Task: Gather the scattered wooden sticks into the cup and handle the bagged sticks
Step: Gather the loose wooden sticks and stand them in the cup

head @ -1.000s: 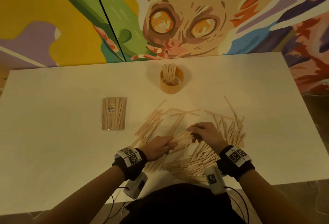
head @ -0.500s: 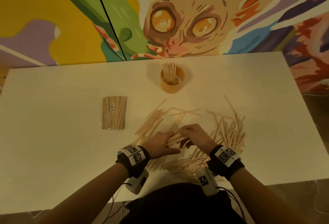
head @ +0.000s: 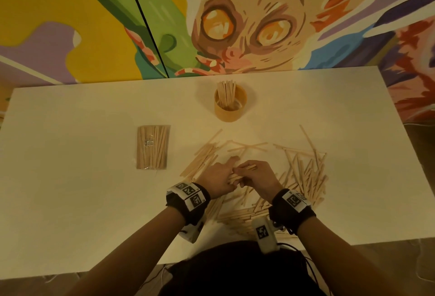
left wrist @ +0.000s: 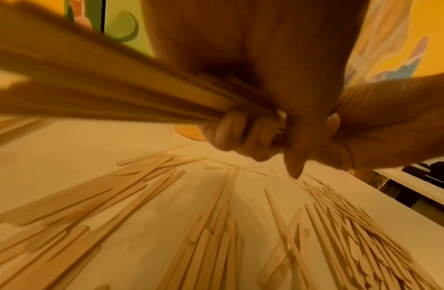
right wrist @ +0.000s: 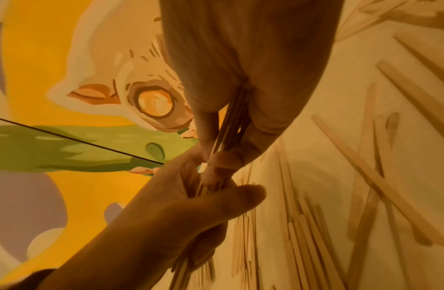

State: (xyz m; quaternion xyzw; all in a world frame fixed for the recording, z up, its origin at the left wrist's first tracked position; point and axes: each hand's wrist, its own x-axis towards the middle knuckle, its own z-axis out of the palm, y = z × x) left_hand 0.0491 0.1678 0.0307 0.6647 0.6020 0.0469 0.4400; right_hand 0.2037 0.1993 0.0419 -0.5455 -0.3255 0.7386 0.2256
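Just above the table's middle, my left hand (head: pixel 220 176) and right hand (head: pixel 257 174) meet and both grip one bundle of wooden sticks (head: pixel 235 177). In the left wrist view my curled left fingers (left wrist: pixel 228 133) wrap the bundle (left wrist: pixel 104 98), with the right hand (left wrist: pixel 377 125) beside them. The right wrist view shows the bundle (right wrist: pixel 230 125) pinched between right thumb and fingers, and the left hand (right wrist: pixel 181 208) holding it lower down. Scattered sticks (head: pixel 306 173) lie around and under my hands. The tan cup (head: pixel 230 112) stands further back with several sticks upright in it. The bagged sticks (head: pixel 153 147) lie flat to the left.
The white table (head: pixel 70 189) ends at a painted mural wall (head: pixel 235 25) just behind the cup. Its right edge (head: pixel 400 131) drops to dark floor. More loose sticks (head: pixel 242 215) lie near the front edge by my wrists.
My right hand has moved left to meet the left hand. Both hands have drawn sticks out of the pile into one bundle and raised it slightly.
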